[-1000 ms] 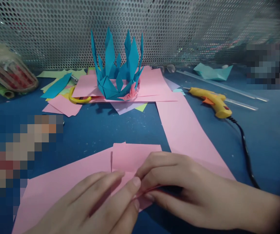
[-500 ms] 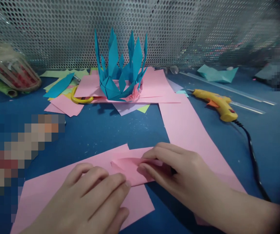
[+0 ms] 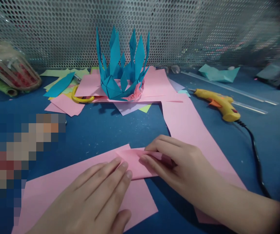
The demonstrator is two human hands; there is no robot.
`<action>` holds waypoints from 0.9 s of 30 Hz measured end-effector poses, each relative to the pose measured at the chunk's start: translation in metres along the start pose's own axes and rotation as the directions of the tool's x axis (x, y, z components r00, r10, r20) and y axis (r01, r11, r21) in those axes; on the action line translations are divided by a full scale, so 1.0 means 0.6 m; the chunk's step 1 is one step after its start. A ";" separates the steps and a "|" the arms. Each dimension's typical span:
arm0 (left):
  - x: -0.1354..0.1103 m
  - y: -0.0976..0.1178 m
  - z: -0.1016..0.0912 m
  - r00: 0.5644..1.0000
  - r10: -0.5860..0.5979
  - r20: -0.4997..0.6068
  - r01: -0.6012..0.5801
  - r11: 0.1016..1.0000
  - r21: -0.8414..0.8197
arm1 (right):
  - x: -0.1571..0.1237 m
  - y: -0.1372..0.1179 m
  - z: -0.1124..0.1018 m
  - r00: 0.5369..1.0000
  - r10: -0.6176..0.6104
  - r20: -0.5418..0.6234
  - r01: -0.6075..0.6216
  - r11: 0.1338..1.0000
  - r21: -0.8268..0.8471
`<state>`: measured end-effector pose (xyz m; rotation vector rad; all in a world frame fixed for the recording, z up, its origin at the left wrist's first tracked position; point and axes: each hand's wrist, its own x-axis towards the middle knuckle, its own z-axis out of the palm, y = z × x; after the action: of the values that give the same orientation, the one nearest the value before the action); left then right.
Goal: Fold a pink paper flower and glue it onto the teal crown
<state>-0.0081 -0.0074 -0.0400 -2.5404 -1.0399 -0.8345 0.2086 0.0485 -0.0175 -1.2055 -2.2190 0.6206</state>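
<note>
A small folded piece of pink paper (image 3: 143, 167) lies partly on a larger pink sheet (image 3: 54, 180). My right hand (image 3: 178, 159) pinches its upper fold between thumb and fingers, and the edge there is lifted. Stretched out flat, the fingers of my left hand (image 3: 101, 191) press on the left end of the folded piece, with the thumb lower down over the sheet. The palm covers part of the large sheet. Beyond both hands stands a blue paper crown (image 3: 115, 89) with tall points and a pink paper flower (image 3: 135, 93) at its front right.
A yellow glue gun (image 3: 217, 102) with a black cord lies at the right, near clear glue sticks (image 3: 248, 109). A long pink strip (image 3: 188, 126) runs behind my right hand. Yellow-handled scissors (image 3: 81, 99), paper scraps and a jar (image 3: 15, 70) sit at the left, before a perforated metal panel (image 3: 64, 32).
My left fingers have straightened from a curl and moved up onto the folded paper's left end. My right hand keeps its pinch, shifted slightly; the fold now lies flatter at the left.
</note>
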 end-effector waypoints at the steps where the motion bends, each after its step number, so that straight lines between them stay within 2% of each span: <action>1: 0.000 0.000 0.000 1.000 0.009 -0.001 -0.009 1.000 0.007 | 0.000 0.000 0.000 1.000 -0.001 0.000 0.001 1.000 0.005; 10: -0.007 0.001 0.001 1.000 -0.005 0.007 0.005 1.000 0.010 | -0.002 0.002 0.005 1.000 -0.012 -0.019 0.011 0.999 -0.051; 15: -0.011 -0.002 0.002 0.998 0.026 0.062 -0.027 1.000 0.014 | -0.007 0.003 0.004 0.993 -0.105 0.062 0.114 0.982 -0.148; 21: -0.015 -0.009 0.004 0.994 0.026 0.102 -0.024 0.999 -0.025 | -0.026 0.002 -0.004 0.982 -0.101 0.159 0.134 0.968 -0.211; 27: -0.020 -0.011 0.012 0.993 0.019 0.120 -0.014 0.999 -0.043 | -0.030 0.001 -0.011 0.981 -0.117 0.158 0.159 0.946 -0.283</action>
<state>-0.0168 -0.0063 -0.0526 -2.6596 -1.0449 -0.7136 0.2213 0.0344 -0.0170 -1.1621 -2.5581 0.3329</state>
